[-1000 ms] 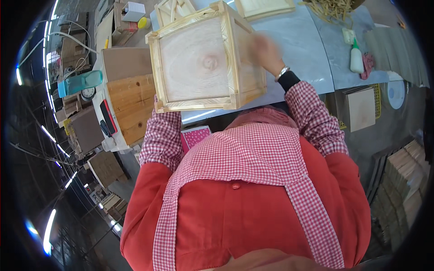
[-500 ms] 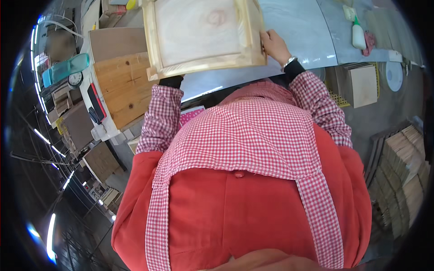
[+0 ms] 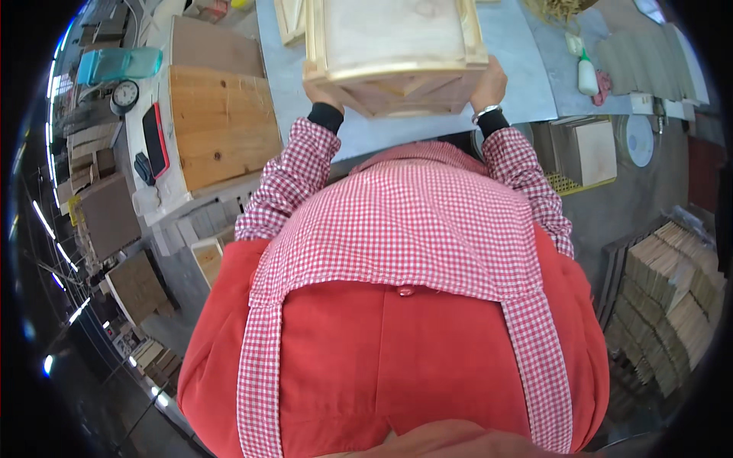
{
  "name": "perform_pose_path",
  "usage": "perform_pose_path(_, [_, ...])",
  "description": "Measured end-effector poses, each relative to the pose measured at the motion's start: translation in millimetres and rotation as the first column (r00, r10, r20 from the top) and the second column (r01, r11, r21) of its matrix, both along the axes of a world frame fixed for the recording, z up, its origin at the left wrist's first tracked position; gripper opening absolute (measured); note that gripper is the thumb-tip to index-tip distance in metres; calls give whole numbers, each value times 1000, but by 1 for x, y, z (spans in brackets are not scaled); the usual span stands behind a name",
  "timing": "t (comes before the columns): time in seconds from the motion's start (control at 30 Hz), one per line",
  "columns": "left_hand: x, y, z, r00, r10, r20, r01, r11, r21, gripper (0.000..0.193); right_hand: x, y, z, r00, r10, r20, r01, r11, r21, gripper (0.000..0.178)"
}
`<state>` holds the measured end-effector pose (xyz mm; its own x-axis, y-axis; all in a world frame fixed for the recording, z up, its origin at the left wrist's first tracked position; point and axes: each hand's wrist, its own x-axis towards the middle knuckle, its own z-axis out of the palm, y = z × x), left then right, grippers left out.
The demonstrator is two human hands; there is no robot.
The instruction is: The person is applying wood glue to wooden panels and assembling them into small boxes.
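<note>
Both my hands hold a pale wooden box (image 3: 397, 72) with framed edges and crossed slats on the side toward me. My left hand (image 3: 324, 97) grips its near left corner; most of those fingers are hidden behind the box. On the opposite side, my right hand (image 3: 489, 84) is closed round the right edge, with a silver bracelet at the wrist. The box is over the grey-blue tabletop (image 3: 519, 61); whether it touches the surface I cannot tell. Another wooden frame piece (image 3: 291, 20) lies just behind its left side.
To the left are a knotty wooden board (image 3: 221, 126), a phone with a red edge (image 3: 156, 140), a round clock (image 3: 124, 95) and a teal container (image 3: 122, 66). A green-capped white bottle (image 3: 587, 76) stands right, near stacked grey sheets (image 3: 649, 61). Wooden strips (image 3: 672, 282) are piled lower right.
The box has moved right and tilted, so its slatted near side shows. My left hand has come into view at its corner. The view has shifted, and the frame piece behind is visible.
</note>
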<state>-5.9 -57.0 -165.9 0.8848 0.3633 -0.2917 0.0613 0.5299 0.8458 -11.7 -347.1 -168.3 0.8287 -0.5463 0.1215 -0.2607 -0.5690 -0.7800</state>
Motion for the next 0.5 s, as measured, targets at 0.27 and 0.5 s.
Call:
perform_pose_path(0.27, [42,1,34,941,-322,-103,329,943,54,58,72,-17,-12,922,372,-103,-335,903,269,56])
perform_pose_path(0.5, [55,-19,60,915,-365,-172,400,872,280,58,72,12,48,966,125,-228,-66,966,252,58])
